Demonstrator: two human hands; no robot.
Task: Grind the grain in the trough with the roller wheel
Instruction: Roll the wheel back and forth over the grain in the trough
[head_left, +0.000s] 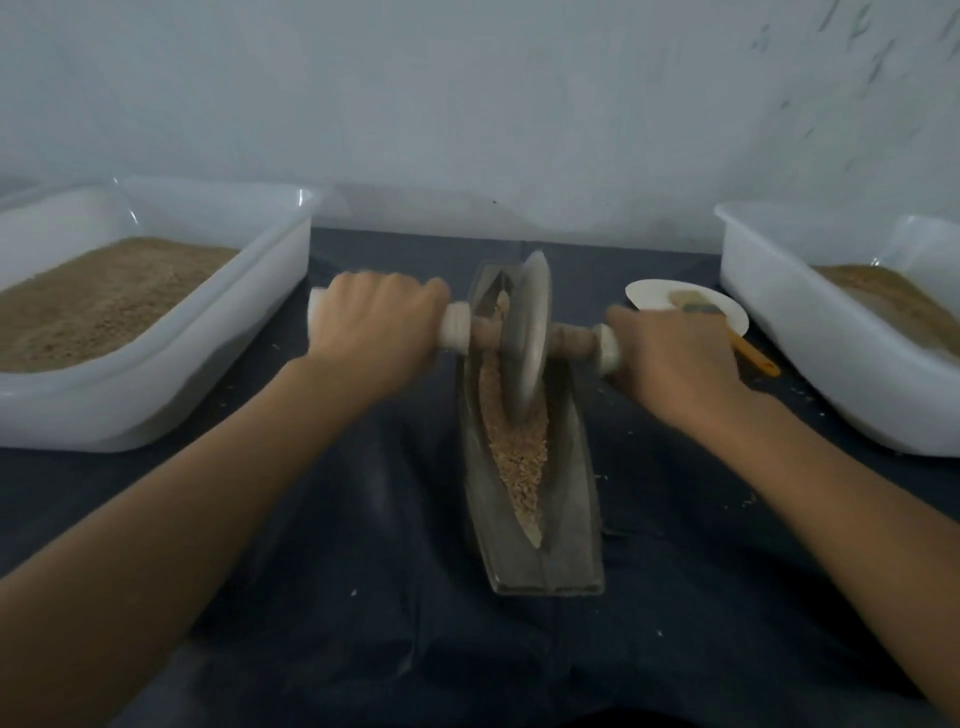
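- I have the left hand (371, 325) wrapped over the left end of the axle handle (457, 327), knuckles up, fingers curled round it in a firm grasp; the pale end of the handle pokes out past the hand on the far left
- I have the right hand (670, 361) clenched round the right end of the same handle, just beside its pale collar; both forearms reach in from the bottom corners of the view
- the roller wheel (532, 332) stands upright on its edge in the trough (540, 561), sitting in the far half of the channel, its rim down in the grain (519, 457); the wheel looks slightly blurred
- the trough is a long, narrow, boat-shaped vessel lying lengthways away from me on the dark cloth (363, 597), centred between my arms; tan, coarse grain fills the groove from near the wheel down to the near tip
- a white tub (260, 270) sits to the left, well apart from the trough, holding a deep bed of brownish grain; a second white tub (779, 322) sits to the right with a smaller heap of the same stuff
- a small white plate (654, 293) lies between the trough and the right tub, with a little pale material on it; a brush with an orange handle (753, 356) rests across its edge
- stray flecks of grain dot the cloth round the trough
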